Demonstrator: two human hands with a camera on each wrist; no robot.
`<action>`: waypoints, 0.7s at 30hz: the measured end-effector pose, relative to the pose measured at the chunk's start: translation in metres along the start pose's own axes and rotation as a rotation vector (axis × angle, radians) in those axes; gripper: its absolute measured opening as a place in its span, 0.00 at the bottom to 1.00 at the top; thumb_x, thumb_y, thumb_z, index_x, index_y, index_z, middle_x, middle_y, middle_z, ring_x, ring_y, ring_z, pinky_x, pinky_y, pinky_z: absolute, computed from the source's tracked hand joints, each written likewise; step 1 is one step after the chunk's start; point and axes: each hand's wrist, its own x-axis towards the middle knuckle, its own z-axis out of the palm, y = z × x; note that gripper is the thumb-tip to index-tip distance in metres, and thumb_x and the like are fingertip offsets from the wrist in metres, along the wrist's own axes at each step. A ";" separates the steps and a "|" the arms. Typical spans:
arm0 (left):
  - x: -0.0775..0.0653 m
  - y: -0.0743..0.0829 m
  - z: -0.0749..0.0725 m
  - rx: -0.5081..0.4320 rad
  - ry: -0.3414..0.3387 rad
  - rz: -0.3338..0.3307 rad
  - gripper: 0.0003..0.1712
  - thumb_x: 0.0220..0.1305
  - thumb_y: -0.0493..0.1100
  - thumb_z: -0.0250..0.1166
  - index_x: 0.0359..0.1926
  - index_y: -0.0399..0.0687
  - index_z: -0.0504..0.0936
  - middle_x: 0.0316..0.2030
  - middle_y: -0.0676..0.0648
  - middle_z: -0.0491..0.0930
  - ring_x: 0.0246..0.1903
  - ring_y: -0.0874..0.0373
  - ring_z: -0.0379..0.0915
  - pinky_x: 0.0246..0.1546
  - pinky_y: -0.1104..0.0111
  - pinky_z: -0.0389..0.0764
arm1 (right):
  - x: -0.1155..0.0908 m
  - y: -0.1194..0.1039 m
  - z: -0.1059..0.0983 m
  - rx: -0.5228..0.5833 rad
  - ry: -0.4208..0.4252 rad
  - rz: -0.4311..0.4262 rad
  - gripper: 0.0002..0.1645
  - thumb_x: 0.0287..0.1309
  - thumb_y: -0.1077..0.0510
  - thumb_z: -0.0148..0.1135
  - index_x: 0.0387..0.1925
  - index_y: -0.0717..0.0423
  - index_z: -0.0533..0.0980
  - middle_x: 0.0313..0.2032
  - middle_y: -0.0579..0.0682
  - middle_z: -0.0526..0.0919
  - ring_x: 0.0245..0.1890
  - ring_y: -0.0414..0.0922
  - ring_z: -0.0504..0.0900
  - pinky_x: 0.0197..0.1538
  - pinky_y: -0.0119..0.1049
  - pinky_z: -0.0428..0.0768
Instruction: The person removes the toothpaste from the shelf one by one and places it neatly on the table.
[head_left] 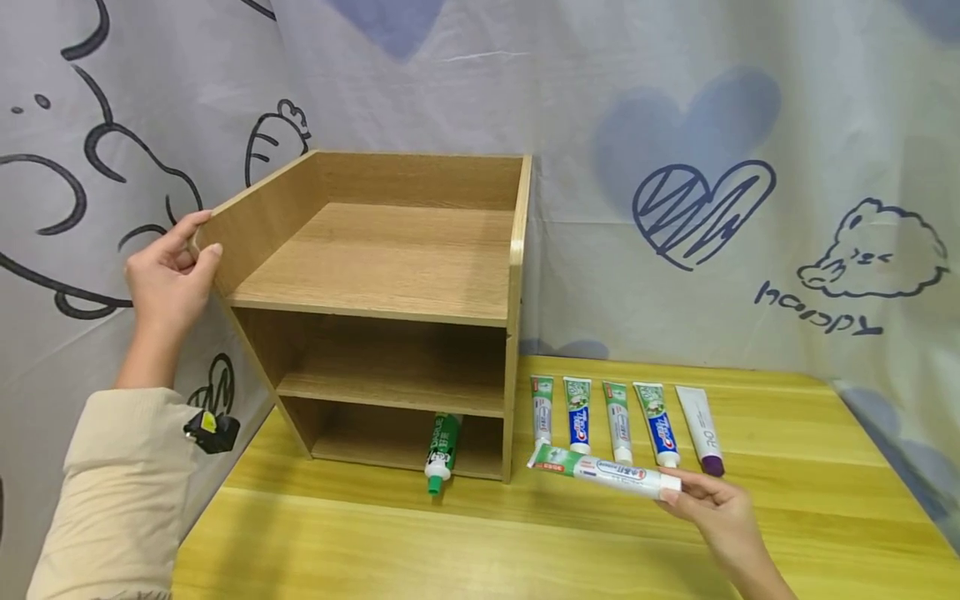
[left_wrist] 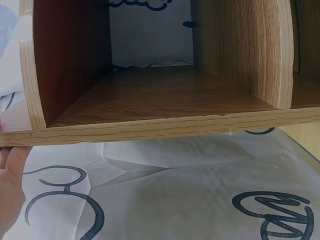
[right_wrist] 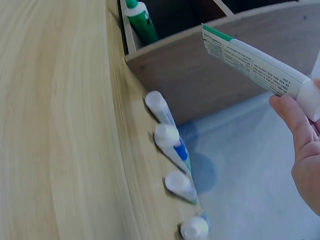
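My left hand [head_left: 171, 271] grips the upper front corner of the left side panel of a wooden shelf [head_left: 375, 312], thumb on one face and fingers on the other. In my right hand [head_left: 716, 512], thumb and fingers pinch a white and green toothpaste tube [head_left: 600, 472] by its white cap end. That tube is raised over the table, its flat end pointing left toward the shelf. The right wrist view shows printed text on the back of the tube [right_wrist: 255, 62]. In the bottom compartment lies a green toothpaste tube [head_left: 442, 442], its cap jutting out past the front edge.
Right of the shelf, several toothpaste tubes lie in a row on the yellow wooden table [head_left: 360, 542]. Among them are a blue and green tube [head_left: 578, 412] and a white tube with a purple cap [head_left: 697, 421]. A printed curtain [head_left: 675, 167] hangs close behind.
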 end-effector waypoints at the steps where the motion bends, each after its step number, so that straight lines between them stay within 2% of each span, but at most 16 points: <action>1: 0.000 0.000 0.001 -0.002 -0.002 0.002 0.21 0.54 0.30 0.58 0.49 0.43 0.81 0.15 0.74 0.73 0.16 0.82 0.68 0.17 0.90 0.67 | 0.000 0.006 -0.007 0.009 0.015 -0.004 0.25 0.51 0.80 0.52 0.40 0.53 0.82 0.34 0.47 0.85 0.34 0.39 0.85 0.37 0.31 0.82; 5: 0.001 0.003 0.002 -0.006 0.000 -0.005 0.20 0.54 0.30 0.58 0.49 0.44 0.82 0.15 0.74 0.73 0.16 0.82 0.68 0.18 0.90 0.68 | 0.001 0.050 -0.053 0.009 0.058 -0.007 0.18 0.54 0.76 0.54 0.47 0.67 0.78 0.40 0.52 0.85 0.38 0.45 0.85 0.40 0.37 0.82; 9: 0.001 0.003 0.002 -0.004 0.001 -0.010 0.20 0.54 0.30 0.58 0.48 0.45 0.82 0.15 0.74 0.73 0.17 0.82 0.69 0.18 0.90 0.69 | 0.003 0.086 -0.094 0.000 0.131 0.044 0.20 0.57 0.73 0.54 0.53 0.75 0.70 0.46 0.52 0.83 0.43 0.47 0.84 0.45 0.40 0.79; 11: 0.001 0.003 0.002 0.001 0.000 -0.007 0.20 0.54 0.31 0.58 0.48 0.46 0.82 0.15 0.74 0.73 0.16 0.82 0.68 0.19 0.90 0.69 | 0.003 0.092 -0.104 0.029 0.173 0.067 0.22 0.57 0.72 0.54 0.54 0.76 0.68 0.47 0.53 0.82 0.44 0.48 0.83 0.47 0.41 0.78; 16: 0.000 0.003 0.002 -0.013 0.001 -0.011 0.20 0.54 0.30 0.58 0.48 0.46 0.82 0.16 0.75 0.74 0.18 0.82 0.70 0.20 0.90 0.70 | 0.003 0.093 -0.120 0.164 0.177 0.000 0.22 0.57 0.77 0.49 0.55 0.81 0.63 0.50 0.58 0.80 0.46 0.50 0.82 0.48 0.42 0.77; 21: 0.000 0.001 0.001 -0.023 0.000 -0.018 0.20 0.54 0.30 0.58 0.49 0.45 0.82 0.17 0.75 0.74 0.18 0.82 0.71 0.20 0.90 0.70 | 0.004 0.095 -0.133 0.223 0.226 -0.041 0.22 0.57 0.79 0.47 0.55 0.81 0.64 0.48 0.60 0.81 0.47 0.51 0.82 0.48 0.42 0.77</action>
